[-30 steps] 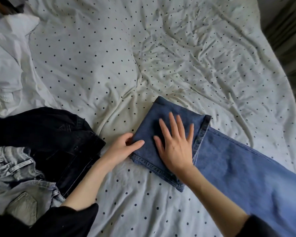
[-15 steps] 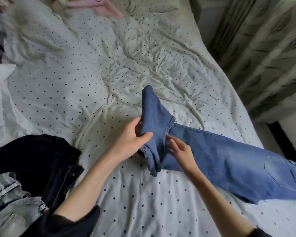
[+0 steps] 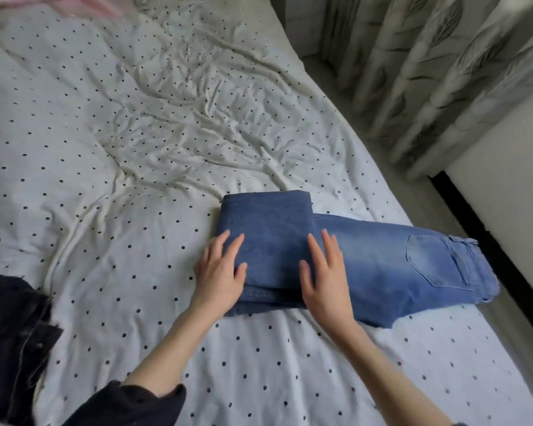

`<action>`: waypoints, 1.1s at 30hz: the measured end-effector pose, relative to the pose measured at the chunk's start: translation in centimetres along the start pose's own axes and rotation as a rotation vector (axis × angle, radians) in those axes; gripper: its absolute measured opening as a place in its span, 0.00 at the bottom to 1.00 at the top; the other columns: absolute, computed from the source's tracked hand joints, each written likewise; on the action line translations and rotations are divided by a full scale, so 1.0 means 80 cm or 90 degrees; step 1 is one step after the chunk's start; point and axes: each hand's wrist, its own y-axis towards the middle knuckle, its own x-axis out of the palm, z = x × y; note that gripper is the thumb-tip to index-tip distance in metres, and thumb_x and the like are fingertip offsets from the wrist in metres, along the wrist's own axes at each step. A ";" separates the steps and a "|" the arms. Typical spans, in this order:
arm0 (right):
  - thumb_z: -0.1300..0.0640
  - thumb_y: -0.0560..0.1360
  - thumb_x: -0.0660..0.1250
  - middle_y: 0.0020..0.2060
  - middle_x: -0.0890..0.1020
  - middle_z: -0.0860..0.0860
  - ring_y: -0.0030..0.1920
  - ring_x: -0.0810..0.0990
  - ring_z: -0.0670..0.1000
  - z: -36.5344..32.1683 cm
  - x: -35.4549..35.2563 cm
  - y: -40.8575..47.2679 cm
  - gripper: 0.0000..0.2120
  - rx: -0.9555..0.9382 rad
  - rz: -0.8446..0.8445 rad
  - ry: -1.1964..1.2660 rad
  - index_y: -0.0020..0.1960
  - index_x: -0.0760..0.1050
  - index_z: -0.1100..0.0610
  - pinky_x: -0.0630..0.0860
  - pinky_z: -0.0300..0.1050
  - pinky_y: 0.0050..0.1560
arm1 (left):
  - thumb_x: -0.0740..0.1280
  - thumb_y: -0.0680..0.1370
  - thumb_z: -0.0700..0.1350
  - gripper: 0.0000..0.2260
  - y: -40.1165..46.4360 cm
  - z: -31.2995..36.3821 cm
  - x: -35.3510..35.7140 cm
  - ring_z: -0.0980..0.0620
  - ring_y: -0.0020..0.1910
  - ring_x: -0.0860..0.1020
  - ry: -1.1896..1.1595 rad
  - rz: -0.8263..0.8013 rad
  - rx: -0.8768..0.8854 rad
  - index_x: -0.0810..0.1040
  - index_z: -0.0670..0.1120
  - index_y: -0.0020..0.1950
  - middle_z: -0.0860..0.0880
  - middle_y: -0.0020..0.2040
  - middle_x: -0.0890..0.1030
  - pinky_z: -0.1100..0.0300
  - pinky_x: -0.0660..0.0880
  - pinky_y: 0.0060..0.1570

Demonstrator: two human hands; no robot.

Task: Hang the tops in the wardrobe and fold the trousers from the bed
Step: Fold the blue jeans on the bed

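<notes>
Blue jeans [image 3: 382, 265] lie on the bed [image 3: 136, 167] near its right edge, leg end folded into a thick block. Left hand [image 3: 220, 276] and right hand [image 3: 325, 279] are laid flat on that block, fingers straight, nothing gripped. Block should be pressed flat, edges squared, then turned over toward the waistband. Dark garment [image 3: 10, 348] at left remains unfolded. No containers are seen.

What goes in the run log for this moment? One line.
step: folding jeans | left hand: flat on folded part | right hand: flat on fold | waist end: unfolded | bed
</notes>
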 end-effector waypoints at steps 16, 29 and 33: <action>0.50 0.80 0.54 0.77 0.46 0.49 0.77 0.45 0.51 0.006 0.030 0.003 0.29 -0.058 -0.218 -0.206 0.77 0.45 0.46 0.44 0.51 0.74 | 0.70 0.73 0.37 0.22 0.020 -0.029 -0.043 0.58 0.42 0.80 -0.549 -0.204 -0.338 0.68 0.57 0.59 0.54 0.47 0.81 0.58 0.73 0.41; 0.59 0.79 0.54 0.77 0.46 0.52 0.76 0.48 0.53 -0.101 -0.014 -0.064 0.31 -0.026 -0.272 -0.107 0.77 0.45 0.49 0.52 0.54 0.73 | 0.68 0.72 0.33 0.20 -0.068 0.019 -0.162 0.50 0.42 0.76 -0.474 -0.159 -0.200 0.68 0.49 0.59 0.40 0.52 0.78 0.62 0.72 0.34; 0.58 0.79 0.55 0.77 0.48 0.53 0.75 0.54 0.54 -0.152 -0.017 -0.075 0.30 -0.081 -0.311 -0.047 0.77 0.47 0.50 0.58 0.53 0.71 | 0.69 0.72 0.33 0.21 -0.089 0.005 -0.220 0.48 0.43 0.77 -0.426 -0.116 -0.196 0.68 0.49 0.60 0.42 0.50 0.78 0.55 0.74 0.42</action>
